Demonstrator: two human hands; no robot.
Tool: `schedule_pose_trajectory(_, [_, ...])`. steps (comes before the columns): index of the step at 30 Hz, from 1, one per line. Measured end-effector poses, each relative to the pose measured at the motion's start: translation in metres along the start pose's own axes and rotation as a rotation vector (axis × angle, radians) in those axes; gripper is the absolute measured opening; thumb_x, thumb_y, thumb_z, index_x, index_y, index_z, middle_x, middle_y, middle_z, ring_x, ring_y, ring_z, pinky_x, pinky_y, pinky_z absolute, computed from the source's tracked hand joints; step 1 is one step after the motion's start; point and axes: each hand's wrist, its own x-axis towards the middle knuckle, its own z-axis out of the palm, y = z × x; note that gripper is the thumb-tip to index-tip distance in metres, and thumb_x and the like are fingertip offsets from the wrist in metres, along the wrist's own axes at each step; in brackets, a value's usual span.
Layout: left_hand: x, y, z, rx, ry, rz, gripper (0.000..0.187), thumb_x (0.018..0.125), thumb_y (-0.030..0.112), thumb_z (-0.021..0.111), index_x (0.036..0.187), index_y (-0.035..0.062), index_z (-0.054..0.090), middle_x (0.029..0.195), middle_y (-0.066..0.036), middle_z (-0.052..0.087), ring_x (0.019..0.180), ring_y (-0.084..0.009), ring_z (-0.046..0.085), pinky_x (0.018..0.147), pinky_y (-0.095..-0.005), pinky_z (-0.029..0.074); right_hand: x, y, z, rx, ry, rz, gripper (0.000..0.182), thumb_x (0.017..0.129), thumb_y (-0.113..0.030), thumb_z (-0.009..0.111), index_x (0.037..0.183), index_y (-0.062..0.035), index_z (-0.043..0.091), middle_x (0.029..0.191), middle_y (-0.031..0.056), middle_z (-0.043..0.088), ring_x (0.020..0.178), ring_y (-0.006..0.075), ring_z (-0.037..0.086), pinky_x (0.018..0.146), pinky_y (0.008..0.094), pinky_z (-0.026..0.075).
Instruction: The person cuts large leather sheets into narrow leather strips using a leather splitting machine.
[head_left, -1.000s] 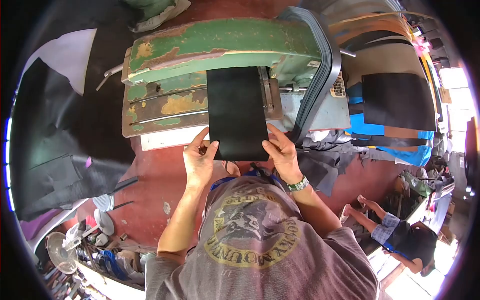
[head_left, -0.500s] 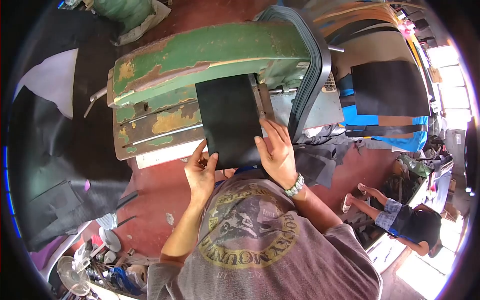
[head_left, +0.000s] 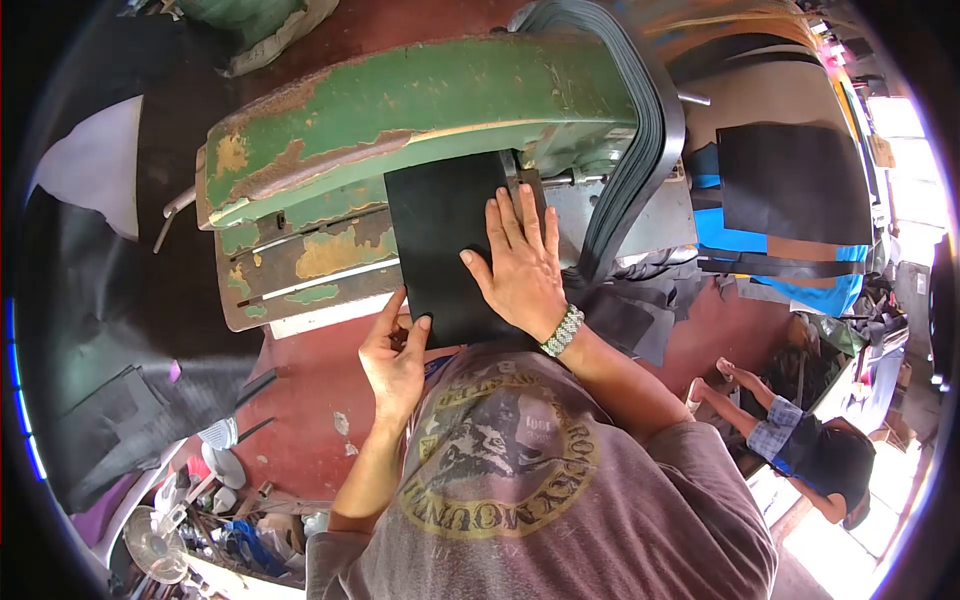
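A black leather-like sheet [head_left: 440, 240] lies on the bed of a worn green machine [head_left: 430, 95], its far edge under the machine's long beam. My left hand [head_left: 393, 358] grips the sheet's near left corner, thumb on top, index finger along the left edge and the other fingers curled, partly hidden. Flat on the sheet's right side rests my right hand [head_left: 525, 268], fingers stretched toward the beam and thumb out to the left. Beside those fingertips, a narrow metal guide [head_left: 535, 185] runs along the sheet's right edge.
A thick bundle of dark strips [head_left: 640, 150] hangs over the machine's right end. Another black sheet [head_left: 795, 185] lies on a pile at right. Dark material [head_left: 180, 310] covers the left side. A person [head_left: 810, 450] is at lower right, and a fan [head_left: 155, 545] at lower left.
My right hand has moved from the sheet's right edge up and onto its surface, now lying flat. The left hand keeps its hold at the near left corner.
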Motion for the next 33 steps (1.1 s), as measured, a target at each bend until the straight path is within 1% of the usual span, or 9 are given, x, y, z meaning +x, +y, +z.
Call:
schedule_pose_trajectory(6, [0.004,-0.001,-0.001,0.019,-0.008,-0.005,0.05,0.098,-0.001,0.073,0.146,-0.0049,0.06,0.084,0.003,0.067,0.073,-0.0024,0.054,0.069,-0.0198,0.047,0.003,-0.001,0.009,-0.018,0.022,0.016,0.075,0.106,-0.051,0.051,0.155,0.0055,0.048,0.169,0.0193,0.038,0.163,0.0391,0.014,0.13,0.0611,0.01])
schedule_pose_trajectory(12, [0.004,-0.02,0.003,-0.027,0.022,0.039,0.051,0.097,-0.003,0.074,0.146,-0.0043,0.06,0.085,0.003,0.066,0.074,-0.0027,0.053,0.068,-0.0194,0.046,0.005,-0.007,0.01,-0.035,0.04,0.042,0.075,0.105,-0.051,0.051,0.154,0.0057,0.049,0.168,0.0203,0.038,0.163,0.0408,0.015,0.13,0.0612,0.009])
schedule_pose_trajectory(18, [0.01,-0.034,0.006,-0.062,0.049,0.056,0.049,0.098,-0.003,0.073,0.146,-0.0024,0.062,0.089,0.002,0.064,0.079,-0.0035,0.055,0.073,-0.0207,0.05,0.007,-0.008,0.014,-0.025,0.066,0.062,0.075,0.105,-0.052,0.051,0.154,0.0056,0.05,0.166,0.0209,0.041,0.162,0.0436,0.017,0.13,0.0616,0.01])
schedule_pose_trajectory(21, [0.01,-0.028,0.007,0.033,0.06,0.075,0.046,0.098,-0.004,0.072,0.143,-0.0019,0.064,0.091,0.002,0.063,0.079,-0.0042,0.055,0.072,-0.0212,0.05,0.007,-0.008,0.014,-0.042,0.079,0.057,0.075,0.105,-0.052,0.052,0.153,0.0056,0.051,0.165,0.0208,0.043,0.161,0.0444,0.019,0.129,0.062,0.013])
schedule_pose_trajectory(24, [0.012,-0.024,0.003,0.159,0.063,0.137,0.044,0.098,-0.003,0.071,0.142,0.0005,0.066,0.092,-0.002,0.066,0.08,-0.0081,0.06,0.071,-0.0242,0.053,0.007,-0.007,0.017,-0.054,0.115,0.047,0.075,0.105,-0.052,0.052,0.152,0.0057,0.052,0.164,0.0208,0.045,0.16,0.0449,0.021,0.129,0.0621,0.015])
schedule_pose_trajectory(27, [0.017,-0.009,-0.01,0.419,-0.01,0.293,0.045,0.097,-0.002,0.072,0.142,0.0023,0.067,0.096,-0.008,0.069,0.079,-0.0134,0.066,0.068,-0.0262,0.055,0.011,-0.008,0.016,-0.06,0.116,0.049,0.075,0.105,-0.052,0.052,0.152,0.0055,0.052,0.163,0.0209,0.046,0.159,0.0455,0.023,0.129,0.0621,0.015])
schedule_pose_trajectory(28, [0.018,0.003,-0.015,0.53,-0.044,0.156,0.044,0.093,0.002,0.076,0.137,0.0051,0.071,0.106,-0.012,0.068,0.096,-0.0233,0.069,0.083,-0.036,0.058,0.012,-0.008,0.016,-0.06,0.112,0.051,0.075,0.105,-0.052,0.052,0.153,0.0051,0.051,0.164,0.0207,0.045,0.16,0.0454,0.022,0.128,0.0619,0.016])
schedule_pose_trajectory(31, [0.038,0.024,-0.014,0.957,0.048,0.606,0.052,0.096,0.019,0.077,0.146,0.0081,0.064,0.128,-0.018,0.064,0.131,-0.0372,0.058,0.111,-0.0518,0.048,0.012,-0.007,0.016,-0.063,0.097,0.055,0.074,0.107,-0.052,0.05,0.155,0.0041,0.049,0.166,0.0202,0.042,0.16,0.0453,0.022,0.128,0.0616,0.017])
schedule_pose_trajectory(33, [0.062,0.031,-0.006,1.025,-0.026,0.668,0.06,0.098,0.03,0.074,0.152,0.0111,0.057,0.147,-0.02,0.054,0.146,-0.0407,0.042,0.121,-0.0565,0.031,0.012,-0.007,0.018,-0.07,0.097,0.052,0.074,0.107,-0.053,0.05,0.155,0.004,0.048,0.166,0.0202,0.042,0.159,0.0451,0.023,0.128,0.0614,0.018])
